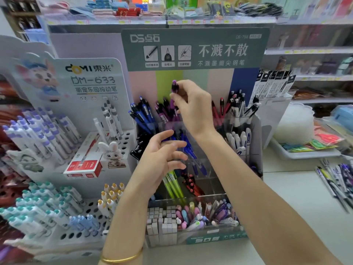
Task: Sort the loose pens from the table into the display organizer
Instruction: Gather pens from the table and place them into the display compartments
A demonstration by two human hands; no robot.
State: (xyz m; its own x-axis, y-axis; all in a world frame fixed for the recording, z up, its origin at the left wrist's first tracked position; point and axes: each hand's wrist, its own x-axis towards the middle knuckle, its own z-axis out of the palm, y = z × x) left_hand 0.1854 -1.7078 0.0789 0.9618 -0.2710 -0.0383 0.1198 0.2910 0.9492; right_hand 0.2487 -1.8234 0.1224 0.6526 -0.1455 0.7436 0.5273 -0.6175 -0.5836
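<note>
Purple pen stands near upright, pinched by the raised right hand above the display organizer. Left hand hovers lower, fingers loosely spread, holding nothing.

Right hand pinches purple pen upright above display organizer; left hand open, fingers spread.

So the purple pen is upright, pinched in the right hand just above the back row of the display organizer, over the other purple ones. It's a clear tiered thing, with blue, purple, red and white pens up back. The loose pens lie in a messy pile on the desk, off right.
</note>
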